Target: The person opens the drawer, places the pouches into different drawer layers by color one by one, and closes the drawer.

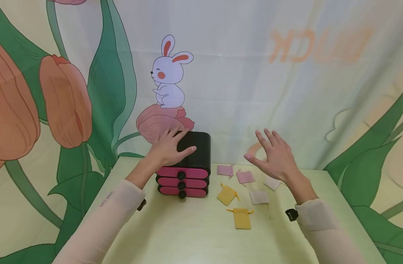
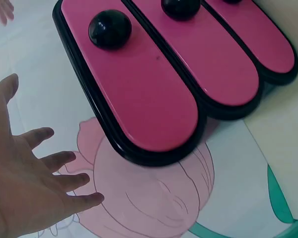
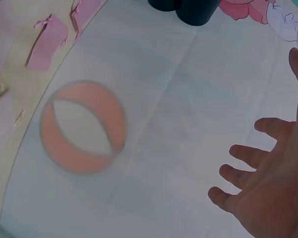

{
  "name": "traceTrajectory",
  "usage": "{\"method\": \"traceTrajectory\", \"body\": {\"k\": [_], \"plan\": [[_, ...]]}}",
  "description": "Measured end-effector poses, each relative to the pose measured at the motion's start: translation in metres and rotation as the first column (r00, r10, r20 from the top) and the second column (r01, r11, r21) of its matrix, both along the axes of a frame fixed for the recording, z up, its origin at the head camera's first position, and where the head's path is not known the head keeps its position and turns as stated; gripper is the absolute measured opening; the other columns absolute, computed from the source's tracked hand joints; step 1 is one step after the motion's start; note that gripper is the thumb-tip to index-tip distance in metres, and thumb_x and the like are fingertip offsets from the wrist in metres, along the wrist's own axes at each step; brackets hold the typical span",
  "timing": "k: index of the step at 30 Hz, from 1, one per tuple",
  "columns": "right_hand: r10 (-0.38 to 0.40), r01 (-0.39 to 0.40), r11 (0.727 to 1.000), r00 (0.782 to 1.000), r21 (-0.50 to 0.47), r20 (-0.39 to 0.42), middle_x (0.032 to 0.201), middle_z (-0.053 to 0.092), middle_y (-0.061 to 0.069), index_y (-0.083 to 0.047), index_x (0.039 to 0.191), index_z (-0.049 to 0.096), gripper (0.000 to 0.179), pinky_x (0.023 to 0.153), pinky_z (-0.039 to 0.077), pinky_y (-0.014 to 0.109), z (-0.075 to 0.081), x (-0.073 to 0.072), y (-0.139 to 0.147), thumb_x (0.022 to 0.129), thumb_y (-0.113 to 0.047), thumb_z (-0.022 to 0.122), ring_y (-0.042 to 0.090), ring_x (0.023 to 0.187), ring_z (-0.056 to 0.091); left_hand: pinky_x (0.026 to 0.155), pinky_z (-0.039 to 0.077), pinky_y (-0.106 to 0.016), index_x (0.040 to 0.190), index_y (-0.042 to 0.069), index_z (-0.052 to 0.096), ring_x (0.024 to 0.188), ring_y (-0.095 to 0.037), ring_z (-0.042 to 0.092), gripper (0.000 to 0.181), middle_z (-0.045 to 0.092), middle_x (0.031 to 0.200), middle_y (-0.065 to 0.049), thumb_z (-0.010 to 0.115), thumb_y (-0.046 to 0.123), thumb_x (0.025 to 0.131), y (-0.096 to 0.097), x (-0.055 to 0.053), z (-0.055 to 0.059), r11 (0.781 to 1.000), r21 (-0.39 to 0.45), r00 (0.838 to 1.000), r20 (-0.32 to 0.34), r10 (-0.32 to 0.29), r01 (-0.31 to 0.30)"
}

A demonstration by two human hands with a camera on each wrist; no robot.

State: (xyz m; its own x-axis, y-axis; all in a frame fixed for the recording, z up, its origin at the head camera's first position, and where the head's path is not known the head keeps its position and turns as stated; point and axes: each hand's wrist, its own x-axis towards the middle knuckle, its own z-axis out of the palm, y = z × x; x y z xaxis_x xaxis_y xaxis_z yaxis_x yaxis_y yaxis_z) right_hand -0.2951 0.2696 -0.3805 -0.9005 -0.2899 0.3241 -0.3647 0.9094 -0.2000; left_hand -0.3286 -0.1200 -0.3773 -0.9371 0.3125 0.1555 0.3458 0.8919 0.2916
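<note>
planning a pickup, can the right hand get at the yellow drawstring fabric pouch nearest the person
Probably yes: the right hand is empty, and the yellow drawstring fabric pouch lies on the pale table with nothing covering it.

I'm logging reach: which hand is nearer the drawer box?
Left. The left hand hovers above the drawer box; the right hand hovers well off to the box's right.

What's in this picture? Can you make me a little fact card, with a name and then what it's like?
Left grip: spread open, holding nothing, overlapping the drawer box in the head view
Right grip: spread open, holding nothing
Drawer box: black, with three pink drawers
Knobs: round, black
Yellow bags: two
Pink bags: two
Pale bags: two
Table: light-coloured
Backdrop: cloth with a white rabbit on a pink flower
</note>
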Motion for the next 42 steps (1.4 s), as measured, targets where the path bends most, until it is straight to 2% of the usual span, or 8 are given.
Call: {"method": "traceTrajectory", "body": {"k": [7,13,16,20,23,27,38,42], "plan": [[0.117,-0.119,0.970,0.993,-0.210,-0.018,0.172,0.030,0.013,-0.018,0.169,0.030,0.088,0.117,0.028,0.074,-0.010,0.013,-0.034,0.099,-0.059,0.064,0.041,0.156,0.027,0.119,0.027,-0.074,0.169,0.017,0.028,0.157,-0.044,0.026,0.090,0.026,0.173,-0.018,0.049,0.072,0.101,-0.026,-0.004,-0.004,0.991,0.133,0.999,0.052,-0.011,0.004],[0.235,-0.188,0.813,0.972,-0.552,0.015,0.150,0.058,0.003,-0.015,0.157,0.049,0.067,0.106,0.053,0.052,-0.027,0.029,-0.084,0.102,-0.050,0.067,0.026,0.134,0.057,0.120,0.028,-0.072,0.170,0.012,0.021,0.155,-0.046,0.030,0.093,0.026,0.172,-0.020,0.052,0.068,0.102,-0.058,-0.010,-0.017,0.907,0.412,0.975,0.223,-0.007,-0.087],[0.273,-0.166,0.710,0.961,-0.684,0.050,0.128,0.070,0.002,-0.012,0.143,0.061,0.052,0.096,0.059,0.042,-0.040,0.037,-0.111,0.104,-0.046,0.067,0.022,0.115,0.067,0.118,0.027,-0.075,0.171,0.013,0.013,0.156,-0.049,0.024,0.098,0.019,0.174,-0.021,0.051,0.071,0.102,-0.071,-0.013,-0.031,0.828,0.526,0.923,0.384,-0.026,-0.196],[0.331,-0.086,0.615,0.930,-0.784,0.157,0.112,0.076,0.008,-0.009,0.129,0.069,0.043,0.088,0.062,0.043,-0.060,0.045,-0.146,0.105,-0.045,0.067,0.023,0.096,0.074,0.113,0.031,-0.079,0.171,0.015,0.004,0.157,-0.053,0.017,0.102,0.008,0.176,-0.020,0.050,0.072,0.101,-0.078,-0.016,-0.050,0.719,0.596,0.809,0.582,-0.080,-0.357],[0.365,0.022,0.577,0.887,-0.817,0.281,0.108,0.077,0.011,-0.009,0.124,0.071,0.046,0.084,0.064,0.043,-0.079,0.045,-0.169,0.103,-0.050,0.067,0.024,0.087,0.075,0.109,0.037,-0.079,0.171,0.016,0.002,0.155,-0.057,0.015,0.103,0.004,0.176,-0.018,0.049,0.074,0.101,-0.076,-0.018,-0.064,0.659,0.613,0.741,0.660,-0.123,-0.436],[0.384,0.148,0.545,0.831,-0.825,0.403,0.106,0.077,0.012,-0.006,0.122,0.072,0.054,0.078,0.065,0.037,-0.099,0.043,-0.194,0.101,-0.055,0.068,0.027,0.085,0.076,0.105,0.042,-0.077,0.171,0.016,0.006,0.152,-0.061,0.019,0.099,0.009,0.175,-0.020,0.047,0.074,0.102,-0.073,-0.020,-0.075,0.621,0.624,0.697,0.697,-0.169,-0.475],[0.373,0.342,0.370,0.797,-0.864,0.475,0.095,0.079,0.019,0.006,0.114,0.075,0.056,0.064,0.065,0.036,-0.107,0.037,-0.237,0.104,-0.048,0.067,0.026,0.072,0.078,0.101,0.047,-0.075,0.170,0.015,0.018,0.150,-0.058,0.027,0.093,0.022,0.171,-0.020,0.049,0.071,0.102,-0.072,-0.019,-0.081,0.572,0.667,0.694,0.685,-0.221,-0.477],[0.366,0.370,0.341,0.795,-0.864,0.485,0.095,0.079,0.019,0.005,0.113,0.076,0.052,0.064,0.065,0.036,-0.105,0.039,-0.240,0.104,-0.046,0.068,0.027,0.072,0.078,0.099,0.049,-0.075,0.169,0.015,0.021,0.149,-0.058,0.030,0.091,0.025,0.169,-0.021,0.049,0.070,0.103,-0.073,-0.018,-0.081,0.573,0.673,0.703,0.676,-0.219,-0.468]]}}
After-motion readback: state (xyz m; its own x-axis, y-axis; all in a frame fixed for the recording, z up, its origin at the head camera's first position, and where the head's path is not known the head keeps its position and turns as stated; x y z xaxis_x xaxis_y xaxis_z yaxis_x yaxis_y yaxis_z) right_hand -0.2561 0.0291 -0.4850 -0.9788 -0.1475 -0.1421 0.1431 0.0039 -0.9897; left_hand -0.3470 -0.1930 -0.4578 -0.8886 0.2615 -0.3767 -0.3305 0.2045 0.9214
